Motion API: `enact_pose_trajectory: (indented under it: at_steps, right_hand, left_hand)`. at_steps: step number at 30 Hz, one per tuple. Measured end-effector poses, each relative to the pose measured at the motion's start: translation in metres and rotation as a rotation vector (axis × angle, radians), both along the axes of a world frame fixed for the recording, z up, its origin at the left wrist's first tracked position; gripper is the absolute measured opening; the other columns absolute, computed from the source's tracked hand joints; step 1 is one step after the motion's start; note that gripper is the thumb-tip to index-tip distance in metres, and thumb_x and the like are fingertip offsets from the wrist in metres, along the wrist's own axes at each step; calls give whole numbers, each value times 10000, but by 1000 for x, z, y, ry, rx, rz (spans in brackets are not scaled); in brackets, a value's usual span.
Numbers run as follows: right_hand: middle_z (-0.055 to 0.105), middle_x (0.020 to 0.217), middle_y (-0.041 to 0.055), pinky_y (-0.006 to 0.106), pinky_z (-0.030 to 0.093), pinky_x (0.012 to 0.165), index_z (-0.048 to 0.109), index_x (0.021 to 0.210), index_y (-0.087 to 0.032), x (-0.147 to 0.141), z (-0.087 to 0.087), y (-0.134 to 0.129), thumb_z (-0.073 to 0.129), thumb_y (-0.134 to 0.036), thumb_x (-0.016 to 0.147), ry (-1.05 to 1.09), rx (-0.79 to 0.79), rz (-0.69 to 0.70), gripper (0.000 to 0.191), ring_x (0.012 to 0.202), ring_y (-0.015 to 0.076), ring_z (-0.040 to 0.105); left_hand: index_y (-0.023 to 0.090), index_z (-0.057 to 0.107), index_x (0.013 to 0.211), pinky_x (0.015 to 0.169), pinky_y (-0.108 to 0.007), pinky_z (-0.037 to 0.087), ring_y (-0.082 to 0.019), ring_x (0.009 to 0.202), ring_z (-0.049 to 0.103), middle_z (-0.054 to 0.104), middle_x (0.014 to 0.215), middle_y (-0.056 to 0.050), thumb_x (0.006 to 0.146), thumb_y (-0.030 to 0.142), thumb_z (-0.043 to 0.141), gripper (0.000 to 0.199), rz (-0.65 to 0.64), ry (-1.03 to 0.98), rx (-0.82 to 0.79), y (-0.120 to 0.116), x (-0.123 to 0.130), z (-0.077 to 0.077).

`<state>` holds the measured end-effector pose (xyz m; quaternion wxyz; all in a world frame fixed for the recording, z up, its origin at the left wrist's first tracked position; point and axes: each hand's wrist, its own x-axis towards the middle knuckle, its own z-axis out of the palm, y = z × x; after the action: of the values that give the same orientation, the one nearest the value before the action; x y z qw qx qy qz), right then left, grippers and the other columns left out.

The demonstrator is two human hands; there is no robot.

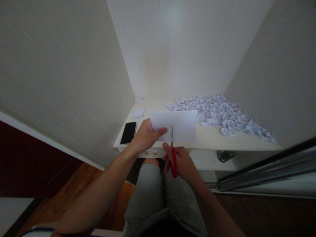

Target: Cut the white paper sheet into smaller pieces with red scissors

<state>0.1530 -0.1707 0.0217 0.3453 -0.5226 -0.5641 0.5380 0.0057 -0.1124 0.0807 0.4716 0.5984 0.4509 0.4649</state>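
Observation:
A white sheet of paper [184,123] is held up over the front edge of the desk. My left hand [150,133] pinches it at its left side, thumb on top and the other fingers hidden behind. In my right hand [179,161] is a pair of red-handled scissors [174,164], pointing away from me. Their blade lies across the lower middle of the paper, just right of my left thumb. Whether the blades are apart is too small to tell.
Crumpled white paper pieces [214,110] cover the desk's [158,105] right and back. At the left lie a black phone [128,132] and a small white paper stack [138,113]. A dark can [225,156] rests on the shelf below, and panels enclose both sides.

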Motion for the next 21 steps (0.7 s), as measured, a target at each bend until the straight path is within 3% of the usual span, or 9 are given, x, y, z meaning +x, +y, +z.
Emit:
enact_pose_trajectory:
  at_steps: [9,13,17,21]
  right_hand:
    - [588,522,82,271,371,466,613,619,-152,2,-11,5,446,-844,841,-21,49,10,746,434,145,514]
    - [601,568,53,262,392,522,626,693,-165,2,-30,8,513,-812,833,35,71,57,671,515,148,535]
    - [589,590,35,249,390,537,629,724,-157,4,-57,-9,525,-788,846,46,10,109,651,558,141,534]
    - [571,563,28,241,354,482,641,766,-144,12,-50,-27,446,-863,823,80,-69,149,748,472,114,477]
  left_hand:
    - [127,699,1076,898,-369,554,-199,911,697,752,1058,-110,726,295,792,399,-6,-93,-33,2,1,-12]
    - [128,701,1076,905,-368,551,-206,931,694,748,1090,-109,726,293,787,396,64,-33,20,10,1,-15]
    - [113,703,1065,928,-366,538,-206,946,690,744,1105,-116,737,272,770,371,233,55,133,25,-5,-19]
    - [109,699,1064,929,-368,535,-208,955,690,743,1101,-122,742,285,765,373,217,106,136,29,-9,-27]
